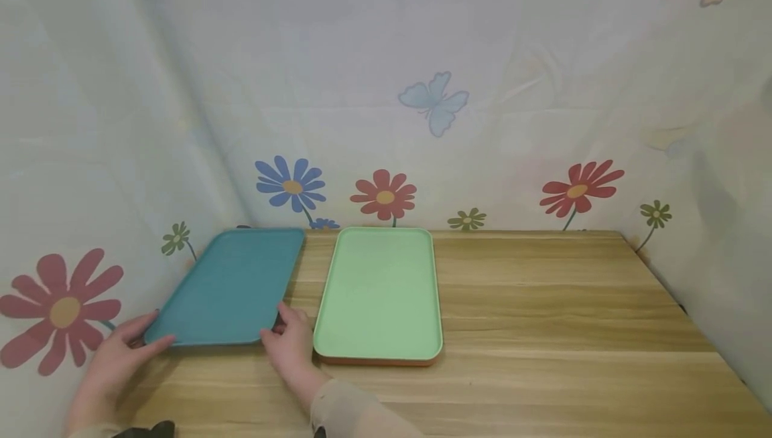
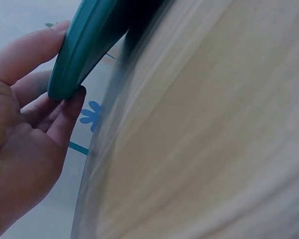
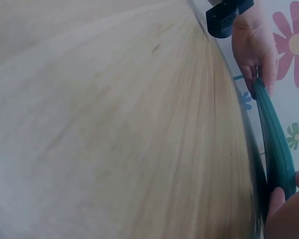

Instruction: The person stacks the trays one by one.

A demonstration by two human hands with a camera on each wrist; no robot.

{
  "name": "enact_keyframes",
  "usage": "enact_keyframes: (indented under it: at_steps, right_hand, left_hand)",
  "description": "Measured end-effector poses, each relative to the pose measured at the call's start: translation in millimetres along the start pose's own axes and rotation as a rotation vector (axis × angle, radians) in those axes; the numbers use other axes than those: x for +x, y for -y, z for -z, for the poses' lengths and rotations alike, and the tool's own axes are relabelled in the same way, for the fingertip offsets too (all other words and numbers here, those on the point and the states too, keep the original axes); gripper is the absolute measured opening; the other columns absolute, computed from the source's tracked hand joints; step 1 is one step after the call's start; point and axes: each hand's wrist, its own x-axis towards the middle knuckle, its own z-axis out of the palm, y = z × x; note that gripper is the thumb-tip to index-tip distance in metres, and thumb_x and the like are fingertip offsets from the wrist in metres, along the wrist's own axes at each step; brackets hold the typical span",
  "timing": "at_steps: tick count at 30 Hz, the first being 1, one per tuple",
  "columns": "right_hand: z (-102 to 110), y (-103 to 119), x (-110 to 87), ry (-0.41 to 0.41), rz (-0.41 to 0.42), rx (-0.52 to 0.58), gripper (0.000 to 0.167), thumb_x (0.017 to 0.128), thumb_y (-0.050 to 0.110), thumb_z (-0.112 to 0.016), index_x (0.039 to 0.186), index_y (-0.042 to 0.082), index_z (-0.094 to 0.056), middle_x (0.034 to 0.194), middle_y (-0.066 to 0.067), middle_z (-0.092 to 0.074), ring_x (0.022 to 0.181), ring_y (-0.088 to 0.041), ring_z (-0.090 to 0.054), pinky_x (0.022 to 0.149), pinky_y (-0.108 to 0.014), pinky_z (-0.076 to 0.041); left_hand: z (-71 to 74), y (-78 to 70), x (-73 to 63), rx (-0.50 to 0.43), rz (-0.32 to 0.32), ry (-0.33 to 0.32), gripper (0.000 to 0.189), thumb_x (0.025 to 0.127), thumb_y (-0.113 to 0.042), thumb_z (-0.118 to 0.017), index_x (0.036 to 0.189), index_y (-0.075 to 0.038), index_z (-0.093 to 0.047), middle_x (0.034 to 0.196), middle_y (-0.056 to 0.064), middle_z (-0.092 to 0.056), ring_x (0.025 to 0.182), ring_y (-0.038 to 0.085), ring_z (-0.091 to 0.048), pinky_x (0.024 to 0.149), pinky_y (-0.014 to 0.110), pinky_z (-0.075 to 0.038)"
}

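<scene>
A teal rectangular tray (image 1: 232, 284) is at the left of the table, its near edge lifted above the wood. My left hand (image 1: 120, 357) grips its near left corner, thumb on the rim and fingers underneath, as the left wrist view shows on the teal tray (image 2: 72, 64). At the near right corner my right hand (image 1: 292, 347) pinches the rim. Both hands appear at the two ends of the tray's edge (image 3: 275, 134) in the right wrist view. Just right of my right hand lies a light green tray (image 1: 380, 290) on top of an orange-brown tray (image 1: 380, 361), mostly hidden.
The trays are on a wood-grain table (image 1: 543, 317). A pale curtain (image 1: 338, 56) printed with flowers and a butterfly hangs behind and along both sides. Bare wood stretches to the right of the green tray.
</scene>
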Motion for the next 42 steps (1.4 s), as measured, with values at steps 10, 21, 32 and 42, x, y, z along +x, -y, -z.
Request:
enact_keyframes:
  at_steps: [10,21,32,42]
  right_hand:
    - [0,6,-4.2,0.005,-0.023,0.094,0.055,0.084,0.0,-0.075,0.135,-0.004,-0.057,0.12,-0.002,-0.053,0.09,-0.007,-0.053,0.073,-0.02,-0.051]
    - [7,13,-6.4,-0.031,-0.001,0.158,0.055,0.083,-0.004,-0.073,0.135,-0.007,-0.055,0.114,-0.001,-0.052,0.092,-0.01,-0.056,0.078,-0.02,-0.051]
    - [26,18,-4.0,-0.049,0.055,0.266,0.054,0.084,-0.008,-0.067,0.136,-0.009,-0.053,0.115,-0.006,-0.051,0.1,-0.019,-0.058,0.081,-0.024,-0.052]
    - [45,21,-0.4,-0.074,0.063,0.296,0.06,0.078,-0.013,-0.059,0.137,-0.013,-0.049,0.114,-0.01,-0.048,0.102,-0.024,-0.057,0.082,-0.025,-0.052]
  left_hand:
    - [-2.1,-1.5,-5.4,-0.046,-0.012,-0.07,0.078,0.092,-0.033,-0.073,0.15,0.001,-0.035,0.143,0.009,-0.04,0.106,-0.019,-0.033,0.079,-0.001,-0.033]
    - [-2.1,-13.8,-8.3,-0.045,-0.009,-0.082,0.078,0.093,-0.035,-0.071,0.152,-0.003,-0.032,0.155,0.012,-0.028,0.108,-0.017,-0.032,0.083,-0.003,-0.029]
    - [-4.7,-43.5,-5.4,-0.053,-0.008,-0.025,0.081,0.095,-0.035,-0.068,0.153,0.001,-0.025,0.154,0.034,-0.019,0.131,0.047,-0.038,0.077,-0.001,-0.034]
    - [-21.8,-68.2,-5.9,-0.106,-0.03,-0.057,0.08,0.094,-0.03,-0.07,0.152,0.005,-0.027,0.152,0.035,-0.021,0.13,0.055,-0.032,0.084,-0.001,-0.032]
